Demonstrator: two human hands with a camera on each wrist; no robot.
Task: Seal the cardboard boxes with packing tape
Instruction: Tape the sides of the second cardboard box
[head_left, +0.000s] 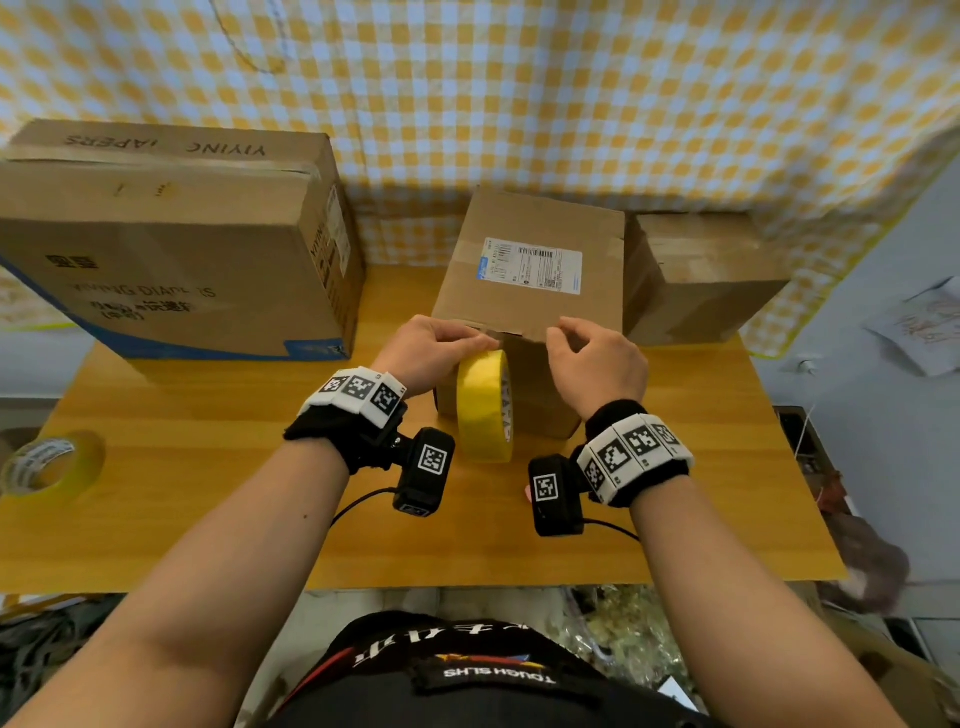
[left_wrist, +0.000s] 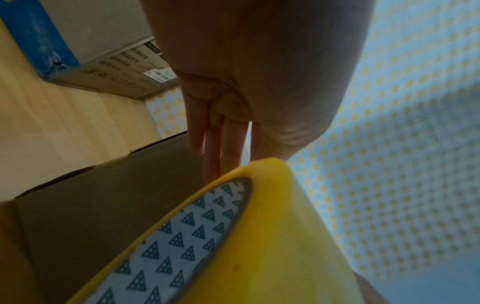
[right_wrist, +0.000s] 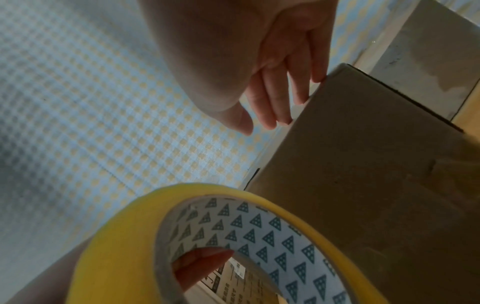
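A mid-sized cardboard box (head_left: 530, 270) (left_wrist: 103, 205) (right_wrist: 376, 174) with a white shipping label stands at the middle of the wooden table (head_left: 208, 493). A yellow tape roll (head_left: 485, 405) (left_wrist: 272, 236) (right_wrist: 116, 246) stands on edge against the box's front face. My left hand (head_left: 436, 348) (left_wrist: 215, 144) holds the roll at its top, fingers reaching down along the box front. One finger shows through the roll's core in the right wrist view. My right hand (head_left: 592, 358) (right_wrist: 262, 115) holds nothing; its fingertips touch the box's top front edge, thumb apart.
A large printed cardboard box (head_left: 171, 249) stands at the back left and a smaller box (head_left: 696, 275) at the back right, close to the middle one. A second tape roll (head_left: 49, 467) lies near the table's left edge. A checked cloth (head_left: 519, 104) hangs behind.
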